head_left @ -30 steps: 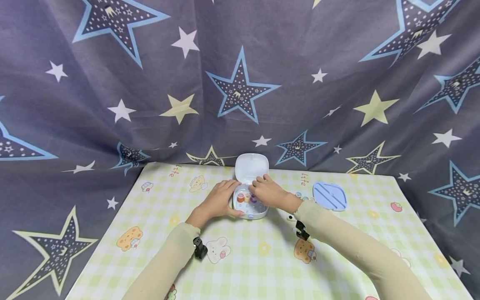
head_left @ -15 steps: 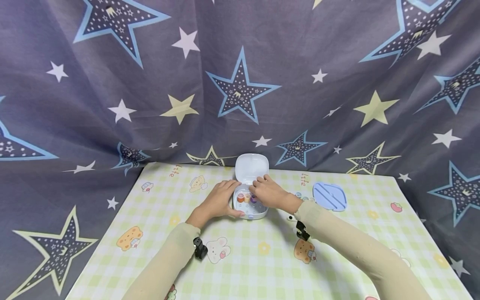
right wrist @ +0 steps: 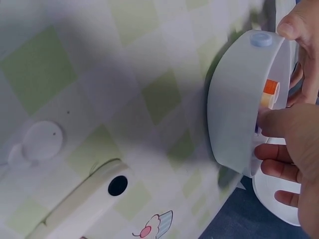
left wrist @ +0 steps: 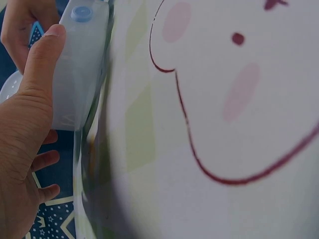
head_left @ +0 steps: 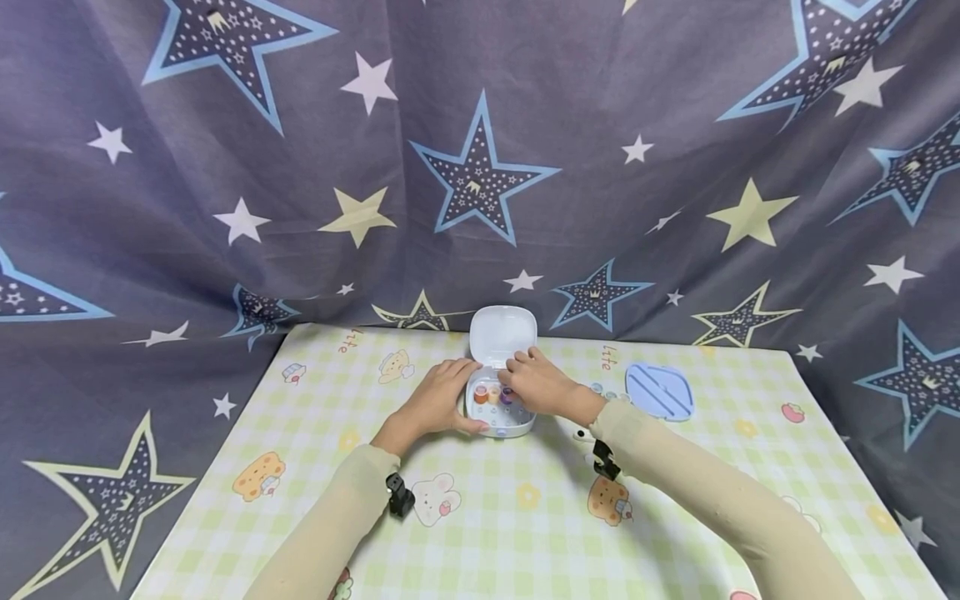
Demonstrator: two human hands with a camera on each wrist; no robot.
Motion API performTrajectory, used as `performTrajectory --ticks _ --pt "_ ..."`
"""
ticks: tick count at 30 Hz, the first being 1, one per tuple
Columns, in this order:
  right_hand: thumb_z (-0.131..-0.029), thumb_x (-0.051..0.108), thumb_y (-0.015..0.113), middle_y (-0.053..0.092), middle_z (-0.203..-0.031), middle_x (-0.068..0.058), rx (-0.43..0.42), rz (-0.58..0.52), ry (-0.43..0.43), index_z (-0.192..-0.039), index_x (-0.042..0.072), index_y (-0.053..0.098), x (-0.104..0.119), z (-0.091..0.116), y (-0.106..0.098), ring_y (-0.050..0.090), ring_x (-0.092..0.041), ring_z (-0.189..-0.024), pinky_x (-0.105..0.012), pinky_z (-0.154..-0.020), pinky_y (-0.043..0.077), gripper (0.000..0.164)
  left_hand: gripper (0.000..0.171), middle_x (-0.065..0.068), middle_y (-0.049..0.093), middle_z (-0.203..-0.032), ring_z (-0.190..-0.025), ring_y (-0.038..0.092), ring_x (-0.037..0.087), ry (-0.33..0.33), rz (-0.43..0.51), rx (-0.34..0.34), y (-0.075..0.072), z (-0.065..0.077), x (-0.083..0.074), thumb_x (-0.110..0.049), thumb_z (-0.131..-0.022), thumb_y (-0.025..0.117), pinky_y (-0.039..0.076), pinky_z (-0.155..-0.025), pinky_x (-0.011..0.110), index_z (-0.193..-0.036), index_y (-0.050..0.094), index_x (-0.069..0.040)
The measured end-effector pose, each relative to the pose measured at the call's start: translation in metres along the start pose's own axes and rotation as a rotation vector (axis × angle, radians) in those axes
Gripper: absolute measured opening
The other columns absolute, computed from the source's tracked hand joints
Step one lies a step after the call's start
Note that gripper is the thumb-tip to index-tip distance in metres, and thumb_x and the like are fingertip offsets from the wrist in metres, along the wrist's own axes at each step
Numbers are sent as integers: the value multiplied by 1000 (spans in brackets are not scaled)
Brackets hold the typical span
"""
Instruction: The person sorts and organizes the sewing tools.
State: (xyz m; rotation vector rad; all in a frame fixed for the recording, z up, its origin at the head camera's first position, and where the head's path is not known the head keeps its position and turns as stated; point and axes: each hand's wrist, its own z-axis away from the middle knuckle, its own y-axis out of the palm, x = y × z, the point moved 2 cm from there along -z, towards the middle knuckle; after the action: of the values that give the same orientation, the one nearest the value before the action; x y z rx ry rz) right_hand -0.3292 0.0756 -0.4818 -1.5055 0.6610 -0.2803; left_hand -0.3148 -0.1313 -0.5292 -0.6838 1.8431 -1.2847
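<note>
A white plastic case [head_left: 504,432] stands on the table with its hinged lid [head_left: 503,335] raised at the back. Inside, an orange thread spool [head_left: 482,396], a cream spool [head_left: 494,397] and a purple spool [head_left: 507,398] sit side by side above small pegs. My left hand [head_left: 437,400] grips the case's left side, thumb at the front near the blue catch [left wrist: 81,14]. My right hand [head_left: 542,385] reaches in from the right, its thumb and fingers pinching the purple spool. In the right wrist view, that spool is mostly hidden behind the thumb [right wrist: 279,122].
To the right lies a blue divided tray [head_left: 660,392]. Several small clear round pieces [head_left: 597,389] are partly hidden by the right forearm. Near that sleeve lies a white object with a black oval [right wrist: 94,199], beside a white disc [right wrist: 44,141]. A starry curtain [head_left: 480,183] hangs behind the table.
</note>
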Motion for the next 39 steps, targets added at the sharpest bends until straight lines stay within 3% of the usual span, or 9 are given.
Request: performTrajectory --ticks 18,27,39 --pt "-95 36 72 65 -92 -5 -90 -89 11 -119 13 69 -4 5 -8 55 -23 -86 -40 -81 43 34 114 12 53 -147 -137 48 34 2 7 -13 -2 3 1 -68 -65 85 36 -120 51 -151 43 -5" --pt "-98 36 68 67 -99 -7 -96 -141 77 -123 13 67 -12 12 -11 59 -25 -95 -44 -89 46 35 114 12 53 -147 -137 48 33 4 3 -6 -4 2 -1 -67 -64 86 35 -120 51 -151 44 -5" --pt "-99 33 66 69 -105 -8 -167 -254 179 -123 11 69 -28 33 -22 62 -29 -104 -48 -94 46 32 114 11 51 -149 -138 47 32 -22 25 16 -6 1 -4 -65 -64 87 35 -121 51 -152 43 -7"
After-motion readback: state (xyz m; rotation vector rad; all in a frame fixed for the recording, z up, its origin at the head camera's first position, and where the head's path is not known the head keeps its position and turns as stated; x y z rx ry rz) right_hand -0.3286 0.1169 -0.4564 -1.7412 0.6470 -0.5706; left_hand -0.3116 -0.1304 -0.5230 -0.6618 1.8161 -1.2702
